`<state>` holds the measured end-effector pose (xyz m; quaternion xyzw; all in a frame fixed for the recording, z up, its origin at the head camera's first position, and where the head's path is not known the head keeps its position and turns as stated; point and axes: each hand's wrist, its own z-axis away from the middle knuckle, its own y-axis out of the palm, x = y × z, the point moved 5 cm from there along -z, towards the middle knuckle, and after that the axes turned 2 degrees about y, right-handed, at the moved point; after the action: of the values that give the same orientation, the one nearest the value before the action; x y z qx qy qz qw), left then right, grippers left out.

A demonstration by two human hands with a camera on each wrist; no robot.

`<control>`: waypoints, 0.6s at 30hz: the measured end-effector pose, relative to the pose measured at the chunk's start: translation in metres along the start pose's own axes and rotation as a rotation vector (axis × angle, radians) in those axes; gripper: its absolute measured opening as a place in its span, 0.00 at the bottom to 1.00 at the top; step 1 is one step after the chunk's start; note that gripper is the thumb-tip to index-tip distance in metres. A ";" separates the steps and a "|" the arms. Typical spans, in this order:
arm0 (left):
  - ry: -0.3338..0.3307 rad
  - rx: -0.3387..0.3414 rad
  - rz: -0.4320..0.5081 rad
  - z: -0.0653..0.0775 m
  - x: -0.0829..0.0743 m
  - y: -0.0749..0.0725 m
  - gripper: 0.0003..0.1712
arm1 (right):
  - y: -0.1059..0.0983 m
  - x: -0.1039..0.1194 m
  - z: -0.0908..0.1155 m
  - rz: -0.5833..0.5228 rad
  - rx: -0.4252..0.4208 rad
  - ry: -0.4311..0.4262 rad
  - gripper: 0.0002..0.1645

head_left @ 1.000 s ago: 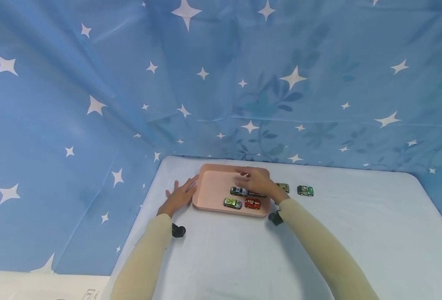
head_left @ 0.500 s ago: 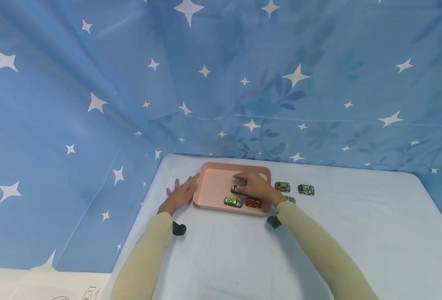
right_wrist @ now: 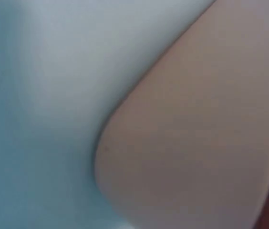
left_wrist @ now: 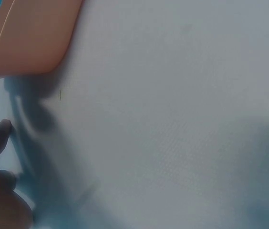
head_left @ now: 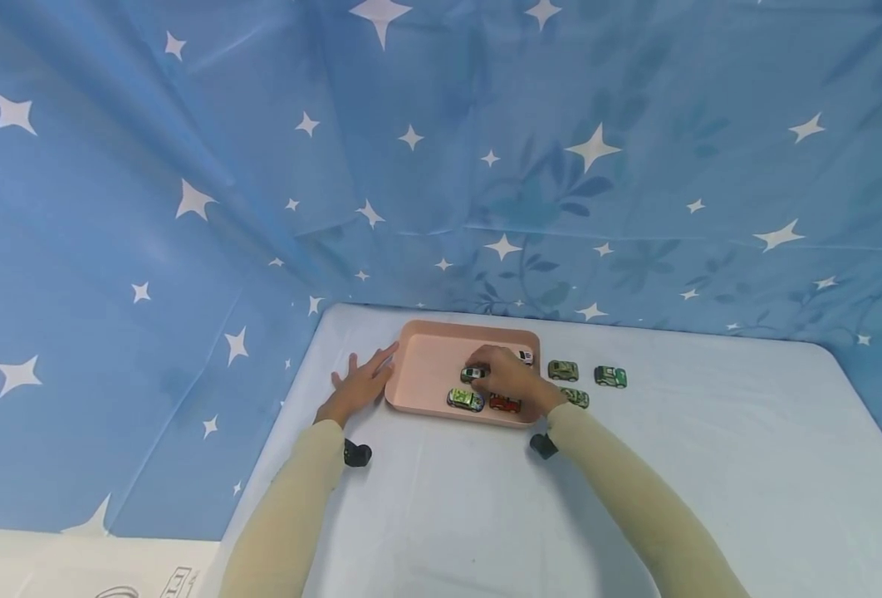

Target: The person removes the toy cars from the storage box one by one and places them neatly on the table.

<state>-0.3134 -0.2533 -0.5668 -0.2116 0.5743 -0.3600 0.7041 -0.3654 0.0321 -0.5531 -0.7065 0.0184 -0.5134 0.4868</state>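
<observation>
In the head view, a pink tray (head_left: pixel 429 406) lies on the white table. My right hand (head_left: pixel 507 371) reaches in from the right, and its thumb and fingers pinch a small green-and-white toy car (head_left: pixel 473 374). Just in front of that car are a lime-green toy car (head_left: pixel 466 399) and a red toy car (head_left: pixel 504 403). Part of a white toy car (head_left: pixel 526 356) shows behind the right hand. My left hand (head_left: pixel 359 390) rests at the tray's left side, fingers spread, with fingertips right at the rim. In the right wrist view the tray wall (right_wrist: pixel 187 124) hides most of the hand.
Right of the tray stand a camouflage toy car (head_left: pixel 563 370), a green toy car (head_left: pixel 610 376) and another camouflage car (head_left: pixel 575 398), partly behind the right wrist. A blue star-patterned curtain (head_left: pixel 441 166) hangs behind the table (head_left: pixel 441 498).
My right hand has come down and forward onto the green-and-white car, its fingers closing around it. The white car at the tray's back right has come into sight. The left hand stays put.
</observation>
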 end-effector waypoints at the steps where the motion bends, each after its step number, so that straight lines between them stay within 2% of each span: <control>1: 0.001 0.000 0.000 0.000 0.000 0.000 0.33 | 0.000 0.000 0.000 0.013 -0.005 -0.007 0.19; 18: 0.008 -0.011 0.005 -0.001 0.003 0.001 0.33 | 0.006 0.001 -0.004 0.052 -0.058 -0.053 0.18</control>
<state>-0.3134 -0.2544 -0.5698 -0.2127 0.5795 -0.3559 0.7016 -0.3651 0.0259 -0.5563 -0.7329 0.0389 -0.4811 0.4795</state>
